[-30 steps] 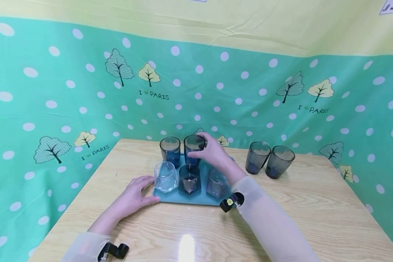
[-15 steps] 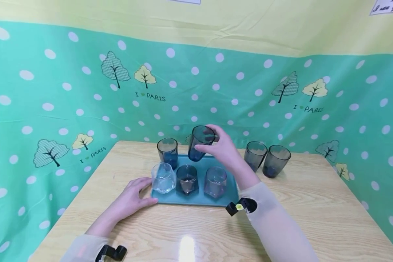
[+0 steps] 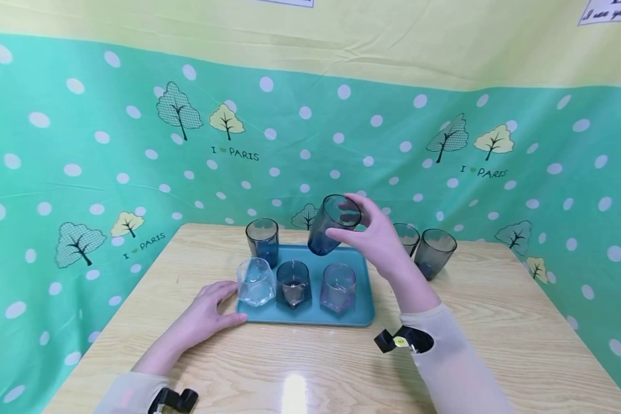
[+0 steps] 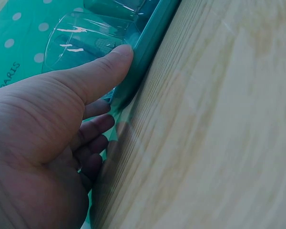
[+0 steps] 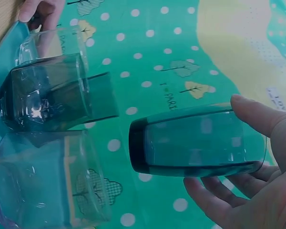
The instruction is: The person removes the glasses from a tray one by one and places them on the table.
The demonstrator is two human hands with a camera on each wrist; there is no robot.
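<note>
My right hand (image 3: 375, 238) holds a tall smoky-dark glass tumbler (image 3: 327, 233), tilted, above the back right of a blue tray (image 3: 310, 316). In the right wrist view, thumb and fingers span the tumbler (image 5: 195, 140) near its rim. At the tray's front left corner lies my left hand (image 3: 207, 316); its thumb (image 4: 117, 57) rests at the rim and the fingers are relaxed beside it. Along the tray's front stand a clear faceted glass (image 3: 257, 284), a dark one (image 3: 294, 286) and a faintly purple one (image 3: 338, 290). Another tall tumbler (image 3: 264, 241) stands at its back left.
Two more dark tumblers stand on the wooden table (image 3: 497, 322) to the tray's right; the nearer tumbler (image 3: 434, 256) is in plain view, while my right hand partly covers the other tumbler (image 3: 407, 236). A green polka-dot cloth (image 3: 269, 149) hangs behind the table.
My right hand has lifted the tumbler from the tray's back and carried it up and to the right, tilting it. The left hand has stayed at the tray's corner.
</note>
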